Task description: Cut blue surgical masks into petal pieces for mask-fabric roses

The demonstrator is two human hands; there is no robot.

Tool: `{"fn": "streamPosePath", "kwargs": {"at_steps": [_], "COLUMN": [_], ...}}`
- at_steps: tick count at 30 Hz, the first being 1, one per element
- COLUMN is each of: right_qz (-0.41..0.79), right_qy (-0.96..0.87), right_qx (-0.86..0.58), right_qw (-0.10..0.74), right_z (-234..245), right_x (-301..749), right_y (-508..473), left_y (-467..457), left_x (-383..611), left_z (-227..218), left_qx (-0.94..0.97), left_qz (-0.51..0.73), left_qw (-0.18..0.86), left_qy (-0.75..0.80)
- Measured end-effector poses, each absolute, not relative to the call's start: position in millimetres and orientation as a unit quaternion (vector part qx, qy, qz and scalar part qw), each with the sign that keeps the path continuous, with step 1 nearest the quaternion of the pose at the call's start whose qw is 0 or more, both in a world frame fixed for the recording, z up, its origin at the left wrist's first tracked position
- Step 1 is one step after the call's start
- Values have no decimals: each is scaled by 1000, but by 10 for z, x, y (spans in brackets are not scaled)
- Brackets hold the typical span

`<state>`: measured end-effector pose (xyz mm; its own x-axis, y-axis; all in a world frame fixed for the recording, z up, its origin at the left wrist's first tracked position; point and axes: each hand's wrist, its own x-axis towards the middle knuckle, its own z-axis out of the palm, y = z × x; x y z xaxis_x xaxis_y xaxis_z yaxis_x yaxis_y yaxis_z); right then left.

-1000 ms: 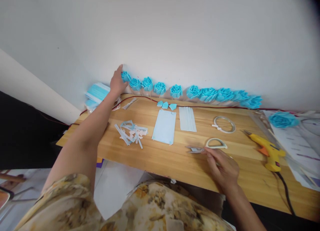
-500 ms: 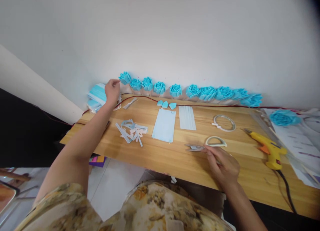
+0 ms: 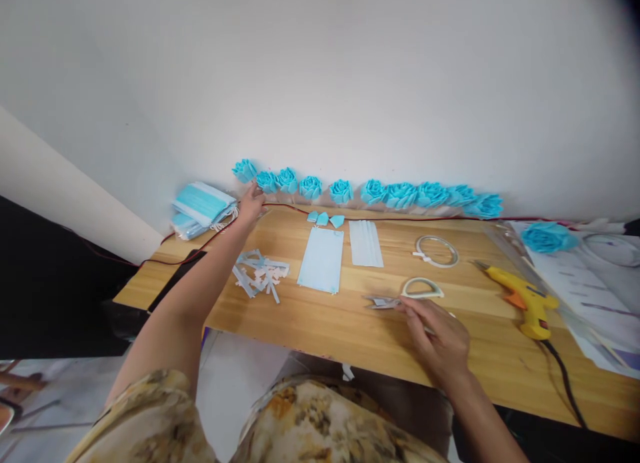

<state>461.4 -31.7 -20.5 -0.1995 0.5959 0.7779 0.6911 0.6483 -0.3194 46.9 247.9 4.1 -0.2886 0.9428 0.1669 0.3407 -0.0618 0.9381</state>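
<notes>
My left hand [image 3: 251,201] reaches to the back of the table, its fingers closed at the lower left of a blue fabric flower [image 3: 266,181], the second from the left in a row along the wall. Just above it stands the leftmost blue flower [image 3: 244,170]. My right hand [image 3: 440,333] holds a small pair of scissors [image 3: 383,303], blades to the left, low over the table. Beyond the blades lie an opened light-blue mask sheet [image 3: 321,259], a pleated mask piece [image 3: 366,243] and three small blue cut pieces [image 3: 323,219].
A stack of blue masks [image 3: 203,206] lies at the far left. Cut strips [image 3: 260,275] form a loose heap. Tape rolls [image 3: 453,256] and a yellow glue gun [image 3: 530,303] lie at right, near a blue flower [image 3: 549,237] on papers. A red cable [image 3: 395,219] crosses the back.
My left hand has moved right and down from the leftmost flower to the second one. My right hand stays in place with the scissors. The view has shifted slightly.
</notes>
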Motion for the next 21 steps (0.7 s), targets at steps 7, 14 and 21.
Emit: {"fn": "streamPosePath", "kwargs": {"at_steps": [7, 14, 21], "right_qz": [-50, -55, -67], "right_qy": [-778, -778, -783], "right_qx": [-408, -408, -407], "right_qw": [474, 475, 465], "right_z": [-200, -200, -192], "right_x": [4612, 4610, 4603], "right_y": [-318, -319, -310], "left_y": [2450, 2364, 2809], "left_x": [484, 117, 83], "left_z": [-26, 89, 333], "left_qx": [513, 471, 459], "left_qz": [549, 597, 613], "left_qw": [261, 121, 104], "left_qy": [605, 638, 635]}}
